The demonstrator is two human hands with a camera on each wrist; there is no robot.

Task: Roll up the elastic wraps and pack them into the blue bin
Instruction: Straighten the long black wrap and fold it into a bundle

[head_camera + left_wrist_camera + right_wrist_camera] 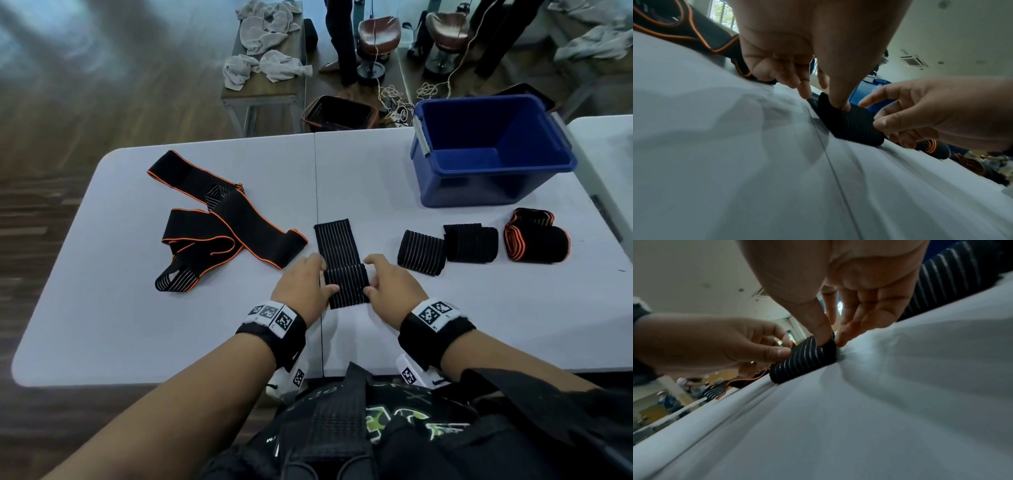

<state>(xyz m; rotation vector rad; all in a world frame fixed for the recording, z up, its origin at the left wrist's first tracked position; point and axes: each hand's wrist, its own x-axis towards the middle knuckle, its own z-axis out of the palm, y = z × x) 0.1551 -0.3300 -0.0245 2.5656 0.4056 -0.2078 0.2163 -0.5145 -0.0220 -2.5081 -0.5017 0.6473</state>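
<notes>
A black striped elastic wrap lies mid-table, its near end rolled into a thick roll and its far end flat. My left hand pinches the roll's left end, thumb on top. My right hand pinches the right end the same way. Three rolled wraps lie in a row to the right. An unrolled black and orange wrap sprawls at the left. The blue bin stands empty at the back right.
The white folding table has a seam down its middle. Beyond it stand a bench with grey towels, a dark basket on the floor, stools and loose cables. A second white table adjoins at the right.
</notes>
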